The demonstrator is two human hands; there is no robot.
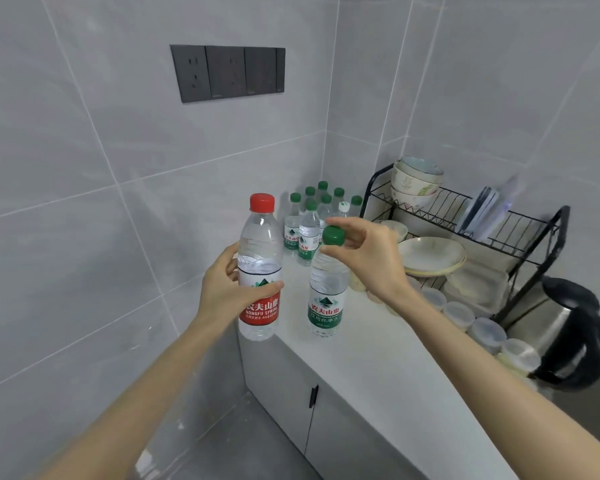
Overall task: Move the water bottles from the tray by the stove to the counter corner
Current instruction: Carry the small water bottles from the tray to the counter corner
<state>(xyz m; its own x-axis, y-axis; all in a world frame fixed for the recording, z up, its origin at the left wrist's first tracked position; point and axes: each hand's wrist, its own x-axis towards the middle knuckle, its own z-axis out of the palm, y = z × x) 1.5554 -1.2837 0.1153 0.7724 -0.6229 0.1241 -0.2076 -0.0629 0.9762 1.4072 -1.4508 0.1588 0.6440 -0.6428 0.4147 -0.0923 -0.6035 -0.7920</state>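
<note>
To your right a black dish rack (520,220) holds stacked bowls (418,181) and plates (430,254); a kettle (565,334) stands near lidded tubs (489,332).

A red-capped bottle (260,268) is held upright in the air, just off the worktop's (378,341) left edge; it is clear plastic, filled with water, and wrapped in a white-and-red label. Just beside it, a green-capped bottle (326,289) is carried by its cap and neck, upright with a slight tilt, above the worktop near that same edge; its label is white and green. Whether its base touches the surface cannot be told. Further back, a cluster of bottles (312,220) is stood upright in the worktop's far left corner, against the tiled walls. Most are capped green, one white, and all are packed close together.
</note>
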